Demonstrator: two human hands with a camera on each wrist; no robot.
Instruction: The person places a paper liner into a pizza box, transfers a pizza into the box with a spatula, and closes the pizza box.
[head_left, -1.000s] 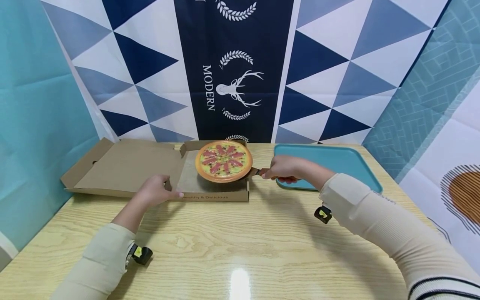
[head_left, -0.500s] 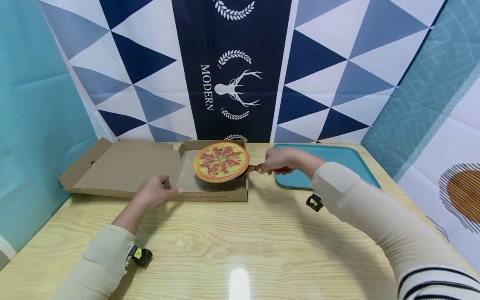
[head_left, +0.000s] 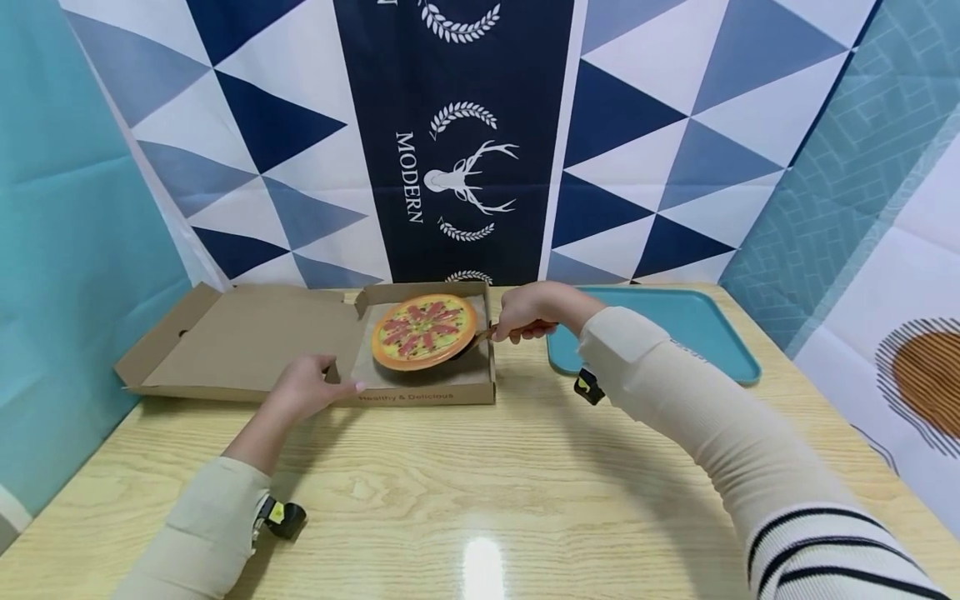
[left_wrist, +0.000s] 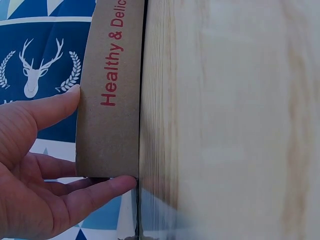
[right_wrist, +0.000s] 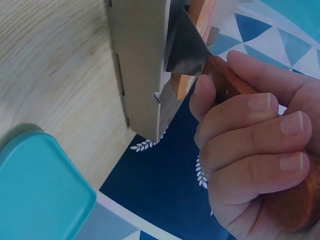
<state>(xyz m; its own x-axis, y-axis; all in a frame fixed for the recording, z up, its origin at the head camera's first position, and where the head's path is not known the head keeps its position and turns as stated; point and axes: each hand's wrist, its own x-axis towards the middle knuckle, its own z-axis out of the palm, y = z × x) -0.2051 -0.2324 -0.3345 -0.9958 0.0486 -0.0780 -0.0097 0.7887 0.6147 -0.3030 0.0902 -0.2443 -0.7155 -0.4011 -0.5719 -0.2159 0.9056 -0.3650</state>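
Observation:
A round pizza (head_left: 424, 332) with red strips on top lies tilted over the lined base of the open cardboard pizza box (head_left: 427, 395), its left side lower. Under its right edge reaches the metal blade of a pizza server (right_wrist: 189, 50). The right hand (head_left: 528, 308) wraps its fingers round the server's wooden handle, just beyond the box's right wall. At the box's front, near the lid fold, the left hand (head_left: 303, 387) holds the box, thumb on the front wall's upper edge and other fingers at its end. Whether the pizza's lower edge touches the liner is hard to tell.
The box lid (head_left: 255, 337) lies folded open to the left. A turquoise tray (head_left: 667, 321) sits at the back right, partly behind the right arm. Wood-grain table (head_left: 390, 492) stretches in front, and a patterned cloth (head_left: 457, 125) hangs behind.
The right hand has moved left with the server, and the pizza has shifted left and lower into the box, tilting more. The left hand has stayed at the box's front.

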